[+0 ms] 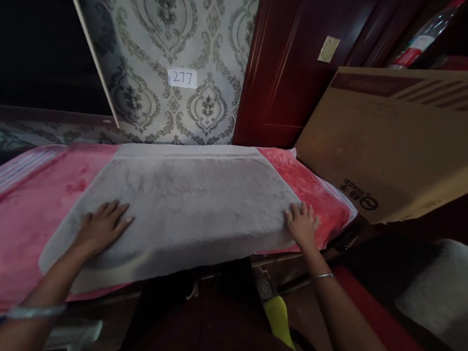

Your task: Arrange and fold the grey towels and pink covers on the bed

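Observation:
A grey fleece towel [185,204] lies spread flat over a pink cloth [9,231] on a low table. My left hand [102,228] rests palm down on the towel's near left part, fingers stretched out and apart. Near the towel's right end, my right hand [301,223] lies flat with its fingers spread, touching both the grey towel and the pink cloth. Neither hand holds anything. A bangle shows on each wrist.
A large cardboard box [397,152] leans at the right, close to the table's end. Behind stand patterned wallpaper with a paper label "277" [182,77] and a dark red door [294,65]. A yellow-green object [278,315] lies below the table edge.

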